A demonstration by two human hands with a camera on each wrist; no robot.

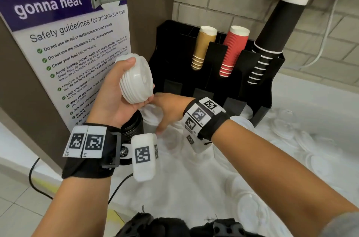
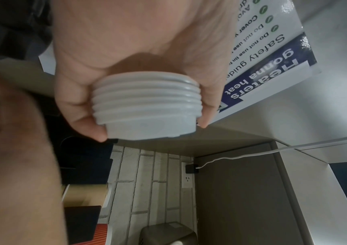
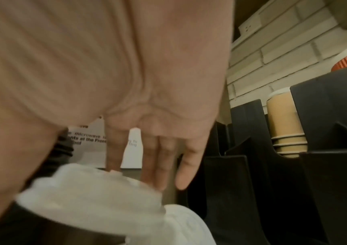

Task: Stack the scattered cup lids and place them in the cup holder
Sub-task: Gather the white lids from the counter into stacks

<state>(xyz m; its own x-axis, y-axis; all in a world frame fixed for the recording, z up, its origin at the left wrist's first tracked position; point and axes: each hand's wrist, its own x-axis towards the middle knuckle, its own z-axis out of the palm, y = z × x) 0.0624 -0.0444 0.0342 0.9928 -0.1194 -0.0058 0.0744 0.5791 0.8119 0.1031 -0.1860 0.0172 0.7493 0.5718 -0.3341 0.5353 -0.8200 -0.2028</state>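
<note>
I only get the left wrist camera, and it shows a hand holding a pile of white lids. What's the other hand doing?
Observer: While the left hand grips the lid stack, the right hand reaches down to a loose lid, fingers straight.
Child: Are more lids lying around?
Observer: Yes, many scattered lids lie in front of the cup holder.
Child: How many cup piles are in it?
Observer: Three: brown cups, red cups, and tall black cups.
</note>
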